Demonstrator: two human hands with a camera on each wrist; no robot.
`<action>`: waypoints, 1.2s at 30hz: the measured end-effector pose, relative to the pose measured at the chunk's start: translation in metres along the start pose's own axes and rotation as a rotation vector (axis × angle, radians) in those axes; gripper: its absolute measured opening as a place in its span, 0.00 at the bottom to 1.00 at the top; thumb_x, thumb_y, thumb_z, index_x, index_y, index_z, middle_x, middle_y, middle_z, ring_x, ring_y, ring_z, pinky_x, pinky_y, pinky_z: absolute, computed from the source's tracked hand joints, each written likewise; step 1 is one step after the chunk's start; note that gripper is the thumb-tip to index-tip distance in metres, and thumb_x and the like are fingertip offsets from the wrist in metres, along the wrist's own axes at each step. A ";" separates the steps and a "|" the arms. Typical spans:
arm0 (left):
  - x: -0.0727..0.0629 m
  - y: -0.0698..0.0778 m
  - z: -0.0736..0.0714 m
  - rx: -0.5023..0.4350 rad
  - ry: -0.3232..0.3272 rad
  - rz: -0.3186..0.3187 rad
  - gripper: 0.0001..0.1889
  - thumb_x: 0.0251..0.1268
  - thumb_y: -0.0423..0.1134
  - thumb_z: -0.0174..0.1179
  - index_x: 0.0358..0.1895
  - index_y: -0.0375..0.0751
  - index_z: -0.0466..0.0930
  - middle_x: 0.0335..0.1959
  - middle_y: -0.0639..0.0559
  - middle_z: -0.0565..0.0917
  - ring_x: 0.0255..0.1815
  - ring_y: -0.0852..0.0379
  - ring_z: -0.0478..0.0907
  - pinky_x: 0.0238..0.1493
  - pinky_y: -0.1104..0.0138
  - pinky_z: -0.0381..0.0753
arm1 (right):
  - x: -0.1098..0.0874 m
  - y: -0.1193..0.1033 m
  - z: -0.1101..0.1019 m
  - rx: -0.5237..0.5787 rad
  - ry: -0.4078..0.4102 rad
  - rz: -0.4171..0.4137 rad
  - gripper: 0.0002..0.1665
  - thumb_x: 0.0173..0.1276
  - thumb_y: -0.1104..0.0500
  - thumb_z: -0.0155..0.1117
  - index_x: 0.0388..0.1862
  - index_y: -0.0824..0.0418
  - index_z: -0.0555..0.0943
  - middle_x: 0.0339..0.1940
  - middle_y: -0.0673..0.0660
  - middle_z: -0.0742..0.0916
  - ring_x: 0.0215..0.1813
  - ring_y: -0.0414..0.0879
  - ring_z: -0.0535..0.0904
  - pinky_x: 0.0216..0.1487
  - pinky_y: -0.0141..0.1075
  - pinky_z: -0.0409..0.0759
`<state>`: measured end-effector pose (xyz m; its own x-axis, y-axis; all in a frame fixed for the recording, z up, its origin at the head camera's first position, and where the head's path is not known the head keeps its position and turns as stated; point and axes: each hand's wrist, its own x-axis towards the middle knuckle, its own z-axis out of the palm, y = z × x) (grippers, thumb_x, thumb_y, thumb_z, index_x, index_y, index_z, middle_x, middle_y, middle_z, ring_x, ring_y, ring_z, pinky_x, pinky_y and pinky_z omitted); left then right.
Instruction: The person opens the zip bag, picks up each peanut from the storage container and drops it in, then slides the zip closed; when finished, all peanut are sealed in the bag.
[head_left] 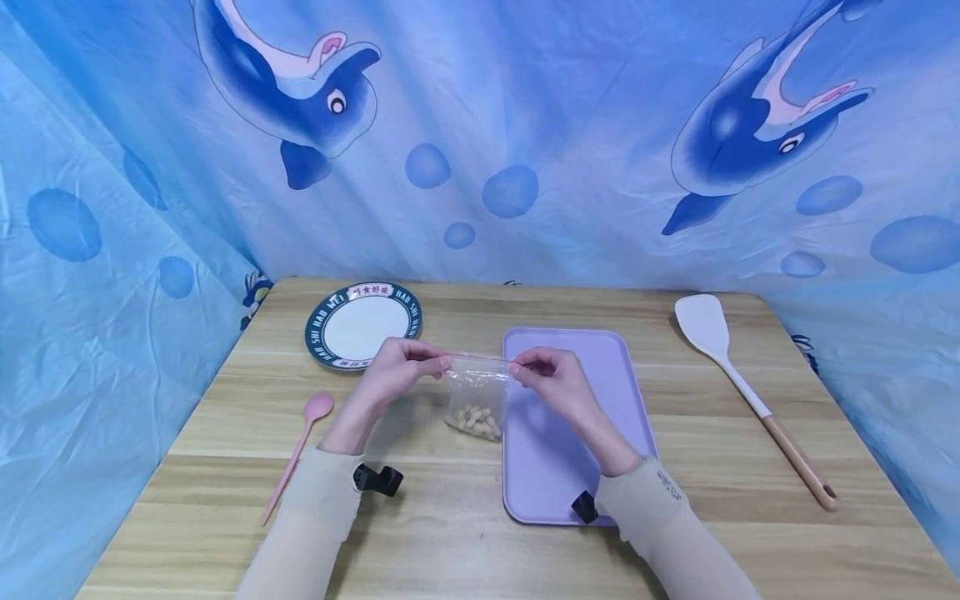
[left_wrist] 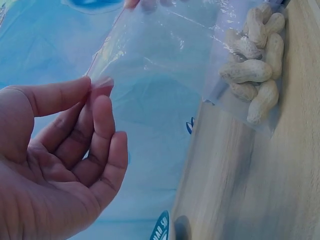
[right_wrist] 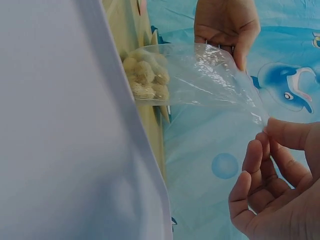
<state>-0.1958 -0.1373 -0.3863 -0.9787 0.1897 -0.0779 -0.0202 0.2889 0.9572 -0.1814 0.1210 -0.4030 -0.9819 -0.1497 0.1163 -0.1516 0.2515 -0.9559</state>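
Observation:
Between both hands hangs a clear zip bag [head_left: 480, 383] with a thin red line along its top edge. Several unshelled peanuts [left_wrist: 250, 70] lie gathered at its bottom. My left hand [head_left: 399, 367] pinches one top corner between thumb and index finger, the other fingers loosely bent. With thumb and fingertips, my right hand [head_left: 555, 379] pinches the opposite top corner. The top edge is stretched straight between them. In the head view the bag's lower end overlaps the wooden table, just left of the purple tray [head_left: 637, 408], and my right hand is above that tray.
A white plate with a dark green lettered rim [head_left: 318, 333] lies behind my left hand. A pink spoon [head_left: 318, 407] rests left of my left forearm. On the right lies a white spatula [head_left: 738, 379] with a wooden handle. A blue dolphin-print curtain [head_left: 555, 250] hangs behind the table.

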 end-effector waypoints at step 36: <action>0.066 -0.026 0.004 0.234 0.074 -0.145 0.12 0.68 0.35 0.62 0.49 0.31 0.80 0.42 0.40 0.83 0.39 0.47 0.81 0.44 0.58 0.82 | 0.092 0.038 0.013 -0.058 -0.165 0.268 0.14 0.69 0.65 0.65 0.51 0.68 0.82 0.42 0.61 0.87 0.42 0.51 0.83 0.50 0.40 0.82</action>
<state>-0.2587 -0.1286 -0.4178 -0.9815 0.0641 -0.1805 -0.1219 0.5183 0.8465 -0.2760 0.1043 -0.4317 -0.9567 -0.2225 -0.1874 0.0991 0.3565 -0.9290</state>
